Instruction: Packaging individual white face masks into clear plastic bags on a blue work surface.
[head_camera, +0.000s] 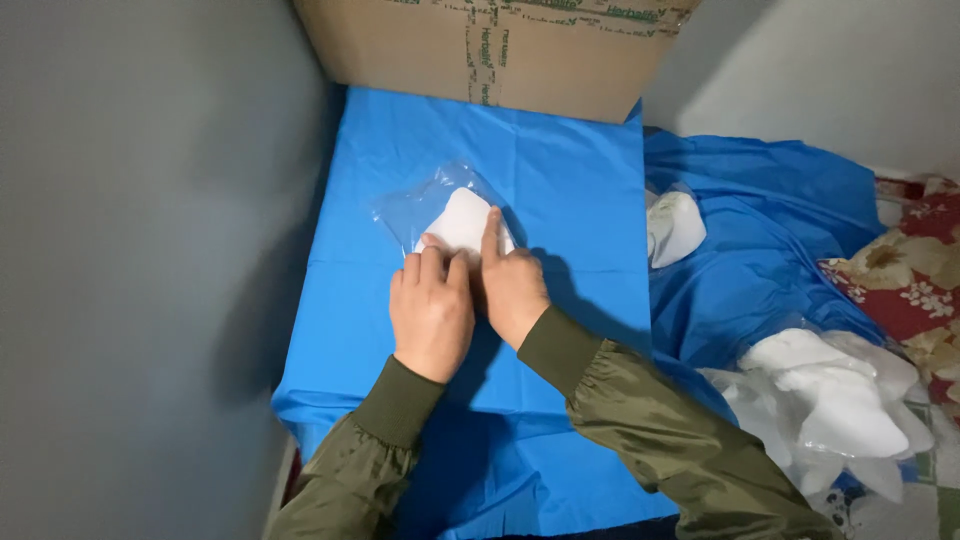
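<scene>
Head view: I see both hands pressed flat on a bagged white pad.
Left hand (430, 310) and right hand (513, 285), open, gripping nothing, press the white pad (462, 222) in its clear bag (415, 208) mid blue cloth (560, 170), toward the far edge; cardboard box (420, 45) beyond.

A clear plastic pouch (440, 215) lies mid-cloth, a taped brown cardboard box (490, 50) behind, more pouches (840, 400) right.

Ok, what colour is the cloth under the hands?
Bright blue cloth, seen in the head view.
</scene>
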